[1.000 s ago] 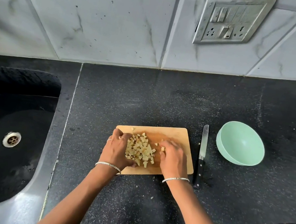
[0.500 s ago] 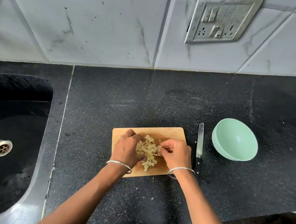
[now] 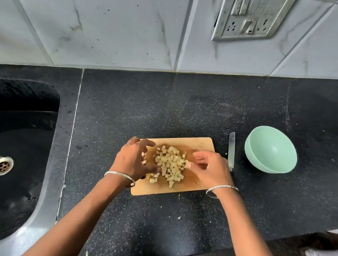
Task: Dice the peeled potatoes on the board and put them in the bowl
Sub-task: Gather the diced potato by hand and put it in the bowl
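A heap of diced potato [image 3: 170, 165] lies in the middle of the wooden cutting board [image 3: 196, 143]. My left hand [image 3: 133, 160] cups the heap's left side with curved fingers, a few cubes under its palm. My right hand [image 3: 210, 170] is at the heap's right side, fingers bent, thumb tip touching the cubes. The mint-green bowl [image 3: 271, 149] stands empty on the counter to the right of the board. A knife [image 3: 231, 150] lies between board and bowl, its handle hidden behind my right hand.
A black sink [image 3: 5, 147] with a metal drain is set into the counter on the left. The dark speckled counter [image 3: 166, 110] runs back to a tiled wall with a switch plate [image 3: 250, 15]. The counter's front edge is close below my arms.
My hands had pressed the spread cubes into a tight heap; now they have drawn slightly apart. The view has shifted a little to the right.
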